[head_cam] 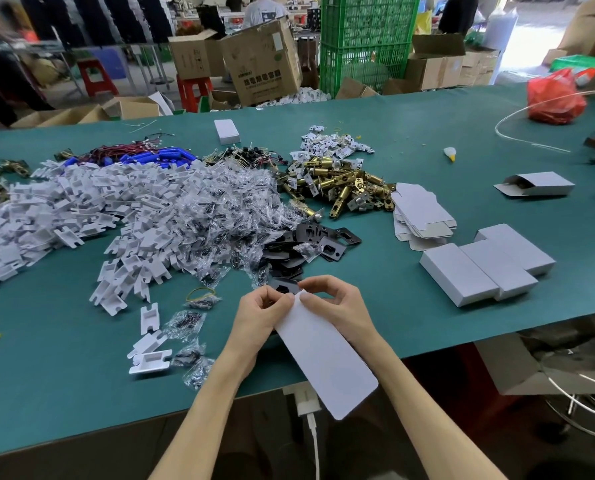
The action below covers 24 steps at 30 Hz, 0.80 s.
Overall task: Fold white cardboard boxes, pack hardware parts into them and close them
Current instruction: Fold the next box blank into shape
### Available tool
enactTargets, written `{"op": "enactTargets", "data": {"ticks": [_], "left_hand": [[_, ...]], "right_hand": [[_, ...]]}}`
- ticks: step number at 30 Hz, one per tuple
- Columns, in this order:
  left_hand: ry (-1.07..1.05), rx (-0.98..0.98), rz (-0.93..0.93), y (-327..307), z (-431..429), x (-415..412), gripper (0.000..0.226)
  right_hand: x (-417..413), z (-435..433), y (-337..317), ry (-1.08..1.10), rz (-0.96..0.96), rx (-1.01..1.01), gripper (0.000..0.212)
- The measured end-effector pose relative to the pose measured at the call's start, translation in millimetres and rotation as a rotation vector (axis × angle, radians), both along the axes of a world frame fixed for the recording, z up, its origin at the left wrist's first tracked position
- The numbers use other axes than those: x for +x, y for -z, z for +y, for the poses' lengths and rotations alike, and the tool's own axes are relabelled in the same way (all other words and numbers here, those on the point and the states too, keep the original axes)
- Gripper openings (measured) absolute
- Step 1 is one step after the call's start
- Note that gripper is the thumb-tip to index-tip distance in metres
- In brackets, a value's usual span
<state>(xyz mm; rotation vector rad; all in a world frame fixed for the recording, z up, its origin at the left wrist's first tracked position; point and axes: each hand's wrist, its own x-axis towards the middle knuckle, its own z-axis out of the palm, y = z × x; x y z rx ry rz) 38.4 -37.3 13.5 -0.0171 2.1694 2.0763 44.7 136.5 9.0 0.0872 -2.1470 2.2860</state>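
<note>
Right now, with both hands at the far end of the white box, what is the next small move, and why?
Probably slide the black plate into the white box. Both the left hand and right hand pinch the box's far end, and the plate sits right at that end, outside.

left hand (259, 308) bare; right hand (339, 301) bare; both forearms (219, 393) bare, slim, as far as seen

green table (427, 109), part piles (171, 209), white boxes (479, 268)
</note>
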Motion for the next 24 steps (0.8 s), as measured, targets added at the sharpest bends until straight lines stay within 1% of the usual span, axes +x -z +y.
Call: {"op": "enactTargets", "data": {"ticks": [3, 5, 6, 7, 10, 12, 17, 21, 24], "left_hand": [[-0.013, -0.009, 0.026, 2.6, 0.1, 0.1, 0.027], [0.009, -0.008, 0.045, 2.8, -0.1, 0.2, 0.019], [0.028, -0.004, 0.055, 2.1, -0.2, 0.5, 0.013], [0.048, 0.002, 0.069, 0.6, 0.2, 1.3, 0.011], [0.079, 0.004, 0.105, -2.6, 2.1, 3.8, 0.028], [0.069, 0.015, 0.103, -4.0, 3.8, 4.7, 0.032], [0.016, 0.027, 0.079, -3.3, 4.9, 5.4, 0.031], [0.029, 0.016, 0.077, -3.7, 6.1, 5.1, 0.026], [0.028, 0.022, 0.071, -2.9, 6.6, 4.6, 0.026]], "right_hand": [[-0.7, 0.7, 1.3, 0.007, 0.008, -0.003, 0.022], [-1.7, 1.2, 2.5, 0.004, 0.02, 0.019, 0.02], [-2.3, 1.4, 3.1, -0.001, 0.022, 0.029, 0.021], [-2.8, 1.5, 3.8, -0.009, 0.02, 0.031, 0.023], [-5.1, 1.7, 5.7, -0.027, 0.024, 0.026, 0.03], [-5.9, 1.9, 5.5, -0.058, 0.032, 0.025, 0.034], [-4.0, 3.1, 3.0, -0.176, -0.019, -0.006, 0.041], [-4.1, 4.9, 1.5, -0.125, 0.0, -0.018, 0.04], [-4.6, 4.8, 2.6, -0.098, -0.004, -0.019, 0.041]]}}
